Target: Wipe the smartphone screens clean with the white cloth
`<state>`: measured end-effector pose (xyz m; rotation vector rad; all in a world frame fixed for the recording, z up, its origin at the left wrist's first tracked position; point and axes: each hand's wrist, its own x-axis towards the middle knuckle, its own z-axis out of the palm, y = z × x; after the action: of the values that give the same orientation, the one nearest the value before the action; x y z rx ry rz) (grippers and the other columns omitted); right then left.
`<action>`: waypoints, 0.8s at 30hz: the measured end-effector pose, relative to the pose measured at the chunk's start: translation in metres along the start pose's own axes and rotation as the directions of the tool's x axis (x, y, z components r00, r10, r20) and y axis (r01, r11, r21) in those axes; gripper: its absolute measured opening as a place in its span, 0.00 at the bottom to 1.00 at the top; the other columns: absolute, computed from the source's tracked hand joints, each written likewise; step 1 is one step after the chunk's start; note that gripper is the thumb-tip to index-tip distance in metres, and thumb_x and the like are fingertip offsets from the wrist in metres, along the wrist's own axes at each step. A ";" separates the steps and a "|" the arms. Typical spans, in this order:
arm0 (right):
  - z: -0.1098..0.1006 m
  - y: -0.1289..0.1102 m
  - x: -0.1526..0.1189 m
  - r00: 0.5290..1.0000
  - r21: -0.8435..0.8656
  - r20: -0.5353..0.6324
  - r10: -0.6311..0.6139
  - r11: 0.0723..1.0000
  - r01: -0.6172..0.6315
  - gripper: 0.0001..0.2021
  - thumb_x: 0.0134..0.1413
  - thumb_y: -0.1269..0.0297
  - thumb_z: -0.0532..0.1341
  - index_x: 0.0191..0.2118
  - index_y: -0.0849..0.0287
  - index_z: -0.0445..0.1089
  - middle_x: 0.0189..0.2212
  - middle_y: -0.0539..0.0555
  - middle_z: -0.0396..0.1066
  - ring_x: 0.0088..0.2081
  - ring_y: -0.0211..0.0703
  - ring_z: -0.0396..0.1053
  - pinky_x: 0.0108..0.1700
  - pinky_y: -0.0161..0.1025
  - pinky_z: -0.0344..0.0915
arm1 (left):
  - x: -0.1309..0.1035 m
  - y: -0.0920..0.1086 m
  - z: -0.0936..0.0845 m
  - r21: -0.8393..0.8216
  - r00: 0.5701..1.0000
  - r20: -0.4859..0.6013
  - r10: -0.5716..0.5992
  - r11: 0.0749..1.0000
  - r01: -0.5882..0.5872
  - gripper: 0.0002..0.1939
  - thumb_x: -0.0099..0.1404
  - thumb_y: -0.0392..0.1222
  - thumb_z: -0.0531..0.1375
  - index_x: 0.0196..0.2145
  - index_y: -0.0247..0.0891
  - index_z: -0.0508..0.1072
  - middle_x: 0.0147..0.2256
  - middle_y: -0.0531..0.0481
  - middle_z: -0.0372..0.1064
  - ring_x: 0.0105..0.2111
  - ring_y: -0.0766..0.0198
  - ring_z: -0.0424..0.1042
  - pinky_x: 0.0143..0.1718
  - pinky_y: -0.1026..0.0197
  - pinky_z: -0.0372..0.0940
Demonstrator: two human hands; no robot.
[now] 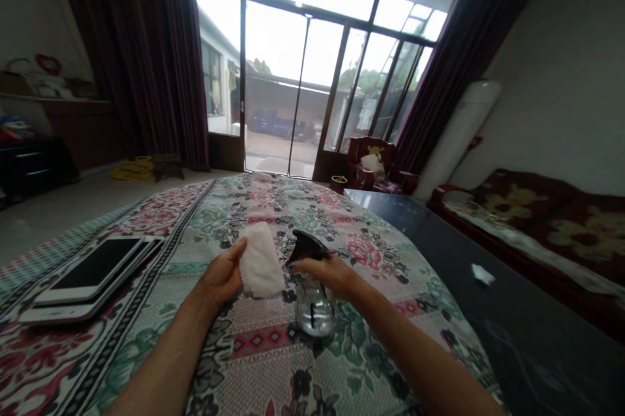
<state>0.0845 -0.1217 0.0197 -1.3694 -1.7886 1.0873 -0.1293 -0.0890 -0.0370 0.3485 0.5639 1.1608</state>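
A folded white cloth or tissue (pixel 262 261) is pinched in my left hand (pixel 225 274), held up over the table in the middle of the view. Just right of it, my right hand (pixel 328 271) grips a spray bottle (pixel 316 315) by its neck. The bottle has a black trigger head (pixel 308 245), pointing left toward the cloth, and a clear body with clear liquid. Whether the bottle touches the table I cannot tell. To the left lies a stack of white tablets (pixel 95 273), the top one with a dark screen facing up.
A floral tablecloth (pixel 375 331) covers the round table under my hands. At right stands a dark glossy table (pixel 439 253) with a crumpled white paper (pixel 482 274) on it. Beyond are a wooden sofa (pixel 517 208), an armchair (pixel 374 159) and a glass door (pixel 293 103).
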 end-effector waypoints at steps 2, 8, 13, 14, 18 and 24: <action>-0.015 0.007 0.009 0.988 -0.045 -0.157 0.003 0.999 -0.010 0.08 0.43 0.61 0.59 0.27 0.60 0.68 0.22 0.49 0.63 0.26 0.37 0.57 0.27 0.34 0.55 | 0.000 0.001 -0.001 0.005 0.999 -0.028 0.017 1.000 -0.017 0.20 0.70 0.35 0.48 0.58 0.27 0.63 0.39 0.36 0.76 0.40 0.53 0.77 0.49 0.51 0.69; -0.075 0.048 0.034 0.742 -0.246 -0.640 -0.201 0.968 0.049 0.13 0.44 0.53 0.57 0.27 0.59 0.67 0.22 0.49 0.63 0.26 0.39 0.60 0.29 0.36 0.56 | 0.001 0.001 0.002 0.064 0.992 -0.097 0.086 0.995 -0.080 0.19 0.70 0.34 0.47 0.56 0.27 0.65 0.35 0.39 0.77 0.38 0.55 0.77 0.46 0.53 0.71; -0.111 0.088 0.040 0.621 -0.276 -0.738 -0.263 0.958 0.078 0.17 0.45 0.49 0.56 0.33 0.59 0.67 0.24 0.49 0.64 0.27 0.39 0.61 0.32 0.36 0.58 | 0.005 0.000 0.000 0.054 0.987 -0.125 0.102 0.994 -0.096 0.18 0.70 0.34 0.47 0.55 0.29 0.67 0.36 0.40 0.77 0.38 0.55 0.77 0.44 0.55 0.72; -0.116 0.093 0.040 0.623 -0.257 -0.744 -0.240 0.964 0.065 0.18 0.45 0.48 0.56 0.33 0.59 0.67 0.24 0.49 0.64 0.27 0.40 0.61 0.32 0.36 0.58 | 0.005 0.000 -0.001 0.040 0.987 -0.129 0.097 0.995 -0.093 0.18 0.70 0.34 0.48 0.55 0.30 0.67 0.36 0.39 0.77 0.38 0.55 0.77 0.44 0.55 0.72; -0.128 0.099 0.035 0.795 -0.190 -0.599 -0.094 0.981 -0.028 0.21 0.41 0.45 0.61 0.31 0.59 0.65 0.24 0.48 0.63 0.28 0.39 0.60 0.31 0.36 0.58 | 0.005 -0.001 -0.004 0.005 0.992 -0.100 0.076 0.997 -0.076 0.19 0.70 0.33 0.48 0.56 0.30 0.66 0.38 0.39 0.77 0.39 0.55 0.77 0.46 0.54 0.71; -0.145 0.088 0.012 0.979 -0.096 -0.199 0.052 0.993 -0.072 0.22 0.31 0.53 0.70 0.33 0.60 0.67 0.27 0.49 0.66 0.31 0.42 0.64 0.34 0.37 0.63 | 0.001 -0.001 0.000 -0.037 0.985 -0.160 0.072 0.996 -0.078 0.20 0.69 0.33 0.50 0.58 0.32 0.64 0.38 0.40 0.77 0.39 0.54 0.77 0.47 0.52 0.70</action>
<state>0.2450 -0.0653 0.0084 -1.5466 -1.6875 0.8682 -0.1282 -0.0883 -0.0376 0.2428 0.6679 1.2791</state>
